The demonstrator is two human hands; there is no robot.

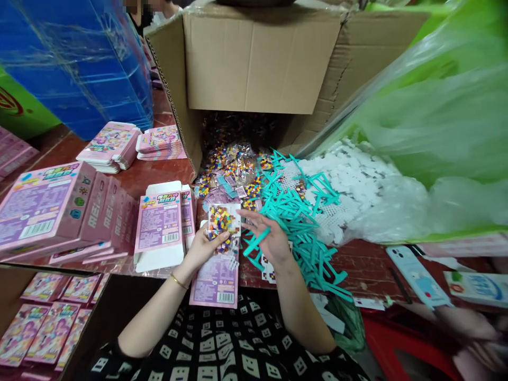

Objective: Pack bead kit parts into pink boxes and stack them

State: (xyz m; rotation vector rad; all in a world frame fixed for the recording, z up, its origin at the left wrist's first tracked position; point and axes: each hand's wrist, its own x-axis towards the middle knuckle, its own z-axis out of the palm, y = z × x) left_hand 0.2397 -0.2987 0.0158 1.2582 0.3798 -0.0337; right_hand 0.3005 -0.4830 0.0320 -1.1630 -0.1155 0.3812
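Observation:
My left hand (204, 246) pinches a clear packet of small coloured cubes (222, 227), its thumb lying across the front. A white card (235, 210) shows behind the packet. Just to the right is my right hand (273, 241), with a teal plastic stick (257, 242) held across its palm and its fingertips at the card's edge. Below the packet a pink-purple box (214, 288) lies at the table edge. Beyond my right hand spreads a heap of teal T-shaped plastic sticks (291, 206).
A cardboard box (257, 63) opens toward me, spilling bead packets (234, 164). White perforated plates (353, 180) spread from a clear bag at right. Printed boxes (159, 225) and stacked flat cartons (109, 143) stand left. A phone (418, 275) lies far right, near another person's arm.

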